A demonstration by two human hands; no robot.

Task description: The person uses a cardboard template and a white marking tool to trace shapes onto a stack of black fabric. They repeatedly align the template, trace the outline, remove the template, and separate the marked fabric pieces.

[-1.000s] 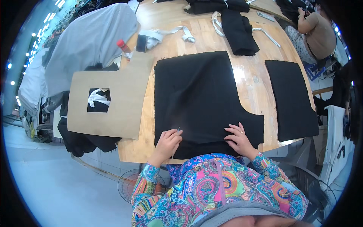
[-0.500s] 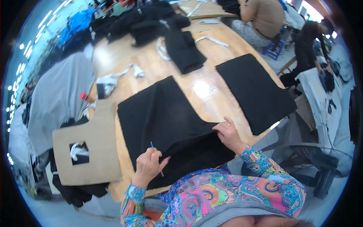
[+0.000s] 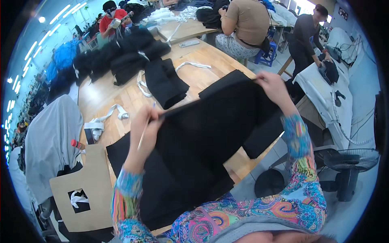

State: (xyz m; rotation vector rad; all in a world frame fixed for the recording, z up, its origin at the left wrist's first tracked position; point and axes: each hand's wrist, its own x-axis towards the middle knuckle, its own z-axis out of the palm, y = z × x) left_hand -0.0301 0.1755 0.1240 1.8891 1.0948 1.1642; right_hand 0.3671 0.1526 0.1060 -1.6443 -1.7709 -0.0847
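Both hands have come up off the table since half a second ago, lifting the black fabric panel (image 3: pixel 210 133) that lay flat on the wood then. Now it hangs between them, stretched along its top edge and drooping down over the table's near edge toward the person's patterned sleeves.

Her left hand (image 3: pixel 146 126) is closed, pinching the panel's upper left corner, with a thin white stick (image 3: pixel 145 128) — chalk or a pencil, too slim to tell — clamped between the fingers. Her right hand (image 3: pixel 272 86) is closed on the upper right corner, held higher and farther out.

Much is hidden behind the raised cloth: the middle of the wooden table (image 3: pixel 121 97) and most of the second black piece (image 3: pixel 259 139), of which only a part shows beyond the panel's right side. Whether another layer lies beneath the lifted panel, I cannot tell.

At the lower left a cardboard template (image 3: pixel 91 190) with a square cut-out lies partly off the table; through the hole a bit of white cloth (image 3: pixel 78 199) shows against black. Near it stands something with a red cap (image 3: pixel 76 143), half hidden by grey fabric (image 3: pixel 48 137) draped at the table's left end. White strips (image 3: pixel 103 120) lie on the bare wood, a folded black stack (image 3: pixel 164 81) sits beyond them, and heaped dark garments (image 3: pixel 117 56) crowd the far end — their count is impossible to make out.

A seated person in a tan top (image 3: pixel 247 20) works at the next table, back turned.
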